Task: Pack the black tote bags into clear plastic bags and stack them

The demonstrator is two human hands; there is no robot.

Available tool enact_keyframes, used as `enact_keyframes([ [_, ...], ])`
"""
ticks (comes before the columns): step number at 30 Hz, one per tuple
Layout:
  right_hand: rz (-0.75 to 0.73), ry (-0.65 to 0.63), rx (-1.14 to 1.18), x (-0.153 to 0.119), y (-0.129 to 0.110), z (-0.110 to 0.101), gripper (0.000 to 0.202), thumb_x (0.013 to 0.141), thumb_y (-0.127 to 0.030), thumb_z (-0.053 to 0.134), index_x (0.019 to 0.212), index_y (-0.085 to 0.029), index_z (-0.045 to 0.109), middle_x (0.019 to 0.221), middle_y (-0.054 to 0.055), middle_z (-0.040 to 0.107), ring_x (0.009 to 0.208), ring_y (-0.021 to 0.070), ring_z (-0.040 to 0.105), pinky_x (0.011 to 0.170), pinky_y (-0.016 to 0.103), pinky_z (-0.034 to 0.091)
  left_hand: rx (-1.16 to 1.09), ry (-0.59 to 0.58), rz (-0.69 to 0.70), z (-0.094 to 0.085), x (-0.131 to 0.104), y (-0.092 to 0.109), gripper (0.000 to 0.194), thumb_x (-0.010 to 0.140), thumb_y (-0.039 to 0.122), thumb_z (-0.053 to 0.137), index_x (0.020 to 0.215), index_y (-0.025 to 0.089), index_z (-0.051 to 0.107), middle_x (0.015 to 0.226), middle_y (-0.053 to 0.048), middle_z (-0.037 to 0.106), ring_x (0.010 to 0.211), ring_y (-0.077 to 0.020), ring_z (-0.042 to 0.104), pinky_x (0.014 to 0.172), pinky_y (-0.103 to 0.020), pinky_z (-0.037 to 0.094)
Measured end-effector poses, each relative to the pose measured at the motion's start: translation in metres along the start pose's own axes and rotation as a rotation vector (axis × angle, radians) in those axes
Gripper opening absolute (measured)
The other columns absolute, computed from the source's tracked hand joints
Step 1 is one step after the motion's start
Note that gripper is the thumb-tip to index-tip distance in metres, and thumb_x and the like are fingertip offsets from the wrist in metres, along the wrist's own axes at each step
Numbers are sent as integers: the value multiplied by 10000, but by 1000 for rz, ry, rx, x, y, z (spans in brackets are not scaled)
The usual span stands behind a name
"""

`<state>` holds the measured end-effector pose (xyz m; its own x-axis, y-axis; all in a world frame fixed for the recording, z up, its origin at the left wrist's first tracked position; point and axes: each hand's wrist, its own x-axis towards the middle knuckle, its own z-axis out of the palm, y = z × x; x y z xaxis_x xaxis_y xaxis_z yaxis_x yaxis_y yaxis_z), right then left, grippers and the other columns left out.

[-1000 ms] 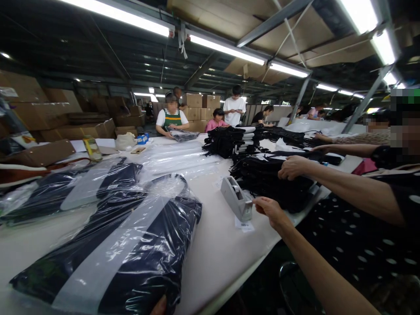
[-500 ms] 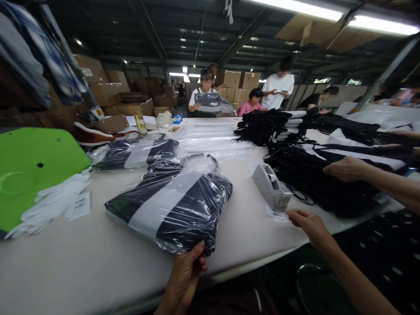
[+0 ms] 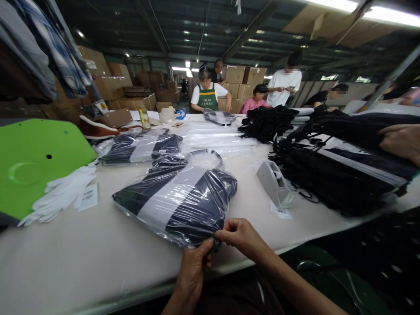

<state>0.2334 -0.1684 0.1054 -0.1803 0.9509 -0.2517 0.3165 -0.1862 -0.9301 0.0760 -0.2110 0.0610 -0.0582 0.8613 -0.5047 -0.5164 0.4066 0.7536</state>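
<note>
A dark handbag with a pale band, inside a clear plastic bag [image 3: 183, 201], lies on the table before me. My left hand [image 3: 194, 264] is closed on the gathered near corner of the plastic bag, thumb on top. Right beside that thumb, my right hand [image 3: 241, 238] pinches at the same corner; whatever is between its fingertips is too small to make out. A grey tape dispenser [image 3: 275, 183] stands to the right, with a white label [image 3: 281, 211] at its base. Behind the handbag lies another wrapped dark bag [image 3: 141, 148].
At left are a green board [image 3: 42, 166], white gloves [image 3: 62, 190] and a printed paper slip [image 3: 88, 197]. Black bags [image 3: 331, 175] are piled at right, where a co-worker's hand [image 3: 402, 142] reaches in. Clear plastic sheets [image 3: 213, 139] lie farther back. Several people work across the table.
My right hand has moved left from the tape dispenser to the corner held by my left hand. The co-worker at right has lifted a black bag. A person opposite has lowered a wrapped bag.
</note>
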Motion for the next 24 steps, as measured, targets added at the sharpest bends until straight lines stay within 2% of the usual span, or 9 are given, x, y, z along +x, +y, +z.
enact_keyframes([
  [4,75,-51,60,4,9,-2,325,685,-404,776,614,-165,567,528,-33,557,502,91,476,501,219,318,20,-31,6,-3,-1,-2,469,501,475,923,740,126,720,605,17,638,481,-58,495,413,-171,364],
  [7,110,-103,236,-2,9,-5,404,633,-444,836,684,-172,542,535,-41,571,500,90,482,511,215,323,-4,-36,24,-1,-2,1,453,528,477,914,736,127,714,619,16,641,485,-59,501,409,-172,371],
  [10,99,-194,415,-9,9,-10,431,611,-363,881,785,-166,540,641,-26,643,581,91,540,595,211,377,-93,-13,-4,3,-4,5,436,502,435,933,698,129,692,599,34,623,454,-44,478,386,-162,355],
  [13,88,-240,461,-11,13,-13,432,609,-291,881,820,-168,526,742,-4,690,655,100,585,656,215,403,-216,30,-76,6,-6,9,451,412,348,969,669,132,667,579,53,611,415,-29,457,356,-149,333],
  [16,0,-176,411,-9,20,-6,394,632,-256,846,826,-185,510,714,-34,665,621,97,570,613,205,386,-315,57,-141,7,-8,12,447,383,252,975,675,134,658,576,58,622,385,-18,442,334,-138,317],
  [19,-103,-32,351,-5,24,14,328,671,-238,801,821,-201,511,693,-50,624,618,110,557,590,212,398,-359,53,-201,9,-13,12,385,449,174,951,700,136,662,580,54,631,375,-20,447,331,-138,334],
  [21,-176,85,372,-3,24,30,309,685,-253,791,831,-209,522,748,-36,628,677,132,574,635,232,445,-348,35,-226,11,-18,9,352,501,173,937,737,135,678,605,40,651,384,-32,473,342,-151,371],
  [24,-240,204,448,-2,26,43,325,674,-292,802,862,-211,550,840,-12,648,776,161,598,729,263,485,-304,-11,-183,12,-23,5,377,526,252,947,787,130,704,661,15,680,423,-54,516,371,-175,427],
])
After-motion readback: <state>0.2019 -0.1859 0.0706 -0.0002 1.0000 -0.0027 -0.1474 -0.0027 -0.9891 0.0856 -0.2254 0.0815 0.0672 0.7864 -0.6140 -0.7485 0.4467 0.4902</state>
